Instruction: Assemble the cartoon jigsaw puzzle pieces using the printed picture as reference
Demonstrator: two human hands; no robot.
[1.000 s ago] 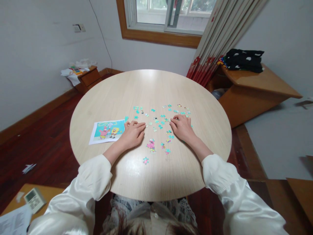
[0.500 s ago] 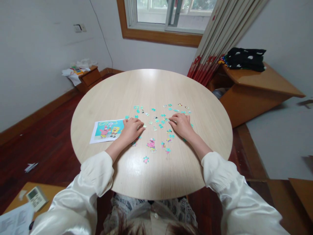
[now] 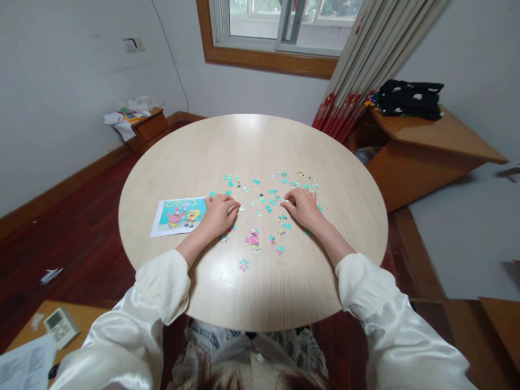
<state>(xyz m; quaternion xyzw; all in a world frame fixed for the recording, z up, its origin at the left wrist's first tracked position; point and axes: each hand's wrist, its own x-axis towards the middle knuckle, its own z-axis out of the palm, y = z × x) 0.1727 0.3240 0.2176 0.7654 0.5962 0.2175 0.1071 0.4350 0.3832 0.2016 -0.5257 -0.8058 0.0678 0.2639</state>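
My left hand (image 3: 220,212) rests on the table at the right edge of a printed cartoon picture (image 3: 166,229), its fingers loosely bent and nothing visible in them. Beside its fingertips lies a pale puzzle piece (image 3: 242,208). Across the scattered pieces, my right hand (image 3: 303,207) hovers or rests with thumb and forefinger slightly apart and nothing seen between them. Several turquoise pieces (image 3: 269,209) lie just left of it. Between my forearms sits a small joined pink cluster (image 3: 252,239) showing a cartoon face. A single pink and turquoise piece (image 3: 244,265) is nearer to me.
The round wooden table (image 3: 252,146) carries more loose pieces (image 3: 228,177) toward the middle. A low wooden stand with papers (image 3: 148,127) is at the far left. Black dotted cloth (image 3: 410,99) lies on a tilted wooden cabinet (image 3: 439,143) at right. A small digital device (image 3: 62,327) sits lower left.
The view has shifted very slightly. My right thumb and forefinger have drawn back a little to the right from the pieces; my left hand stays nearly in place.
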